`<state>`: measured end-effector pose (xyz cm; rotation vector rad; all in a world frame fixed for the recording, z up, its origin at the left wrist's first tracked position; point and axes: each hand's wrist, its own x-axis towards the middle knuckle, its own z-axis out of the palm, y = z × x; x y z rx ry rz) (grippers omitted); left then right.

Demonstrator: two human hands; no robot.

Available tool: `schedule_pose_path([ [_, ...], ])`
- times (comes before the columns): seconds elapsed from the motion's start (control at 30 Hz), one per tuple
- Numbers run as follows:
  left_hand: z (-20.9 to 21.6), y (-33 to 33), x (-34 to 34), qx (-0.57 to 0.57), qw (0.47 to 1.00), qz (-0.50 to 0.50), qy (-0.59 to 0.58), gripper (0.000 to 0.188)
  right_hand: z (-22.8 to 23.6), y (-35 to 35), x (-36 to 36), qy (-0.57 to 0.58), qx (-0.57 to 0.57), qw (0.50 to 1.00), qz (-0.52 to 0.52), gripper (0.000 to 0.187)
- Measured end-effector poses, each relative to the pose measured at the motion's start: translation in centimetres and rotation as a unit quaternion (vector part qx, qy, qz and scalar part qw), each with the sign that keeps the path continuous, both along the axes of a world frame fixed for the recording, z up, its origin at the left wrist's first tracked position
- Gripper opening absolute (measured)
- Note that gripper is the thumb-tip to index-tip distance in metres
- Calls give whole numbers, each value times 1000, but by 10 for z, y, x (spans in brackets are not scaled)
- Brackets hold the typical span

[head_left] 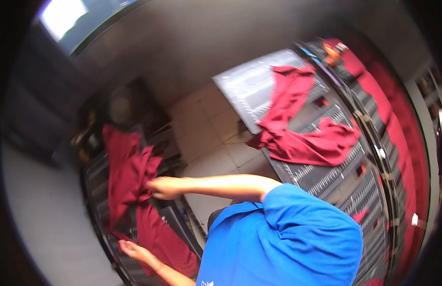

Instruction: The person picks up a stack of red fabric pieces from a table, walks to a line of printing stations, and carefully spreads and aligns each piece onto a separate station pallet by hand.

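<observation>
1. The dark red cloth (pixel 123 181) being handled lies on the picture's left, draped in creased folds over a dark, slotted support (pixel 98 174). A lower length runs down toward the left forearm; whether it is the same piece or a second one, I cannot tell.
2. As a judgement, the handling is partway through: the cloth is spread out lengthwise, but it is bunched around its middle, and neither hand is clear of it. Smoothing and letting go appear undone.
3. The right hand (pixel 166 187) meets the cloth at its inner edge, near the middle. Its fingers look closed on a gathered fold, with the bulk of the fabric beyond them, though blur softens the contact.
4. The left hand (pixel 130 248) is turned partly palm-up, fingers curled, just beside a narrow corner of the cloth. Whether they grip that corner or merely brush it, I cannot tell.
5. Farther out, past the tiled floor (pixel 206 124), another red cloth (pixel 297 143) lies twisted and untouched across grey slotted panels (pixel 316 178).
6. Beyond those panels, a long band of red fabric (pixel 407 167) runs along the far right.
7. The blue shirt (pixel 287 238) fills the lower middle.
</observation>
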<state>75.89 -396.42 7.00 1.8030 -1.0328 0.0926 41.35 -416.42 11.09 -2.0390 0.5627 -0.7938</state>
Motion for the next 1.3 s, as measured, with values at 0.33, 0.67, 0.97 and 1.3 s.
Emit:
schedule_pose_path([
  [0.33,-77,-106,-372,317,636,-673,205,23,-53,329,-333,56,205,521,-827,22],
  [0.67,-63,-129,-676,-24,530,-755,-385,21,-126,566,-162,-36,281,440,-852,25],
  [0.97,-17,84,-655,1,498,-839,-219,18,-206,762,-42,-144,381,192,-893,25],
  [1.3,-38,582,-538,175,-134,-957,-186,16,-114,999,-48,-264,253,148,-919,28],
])
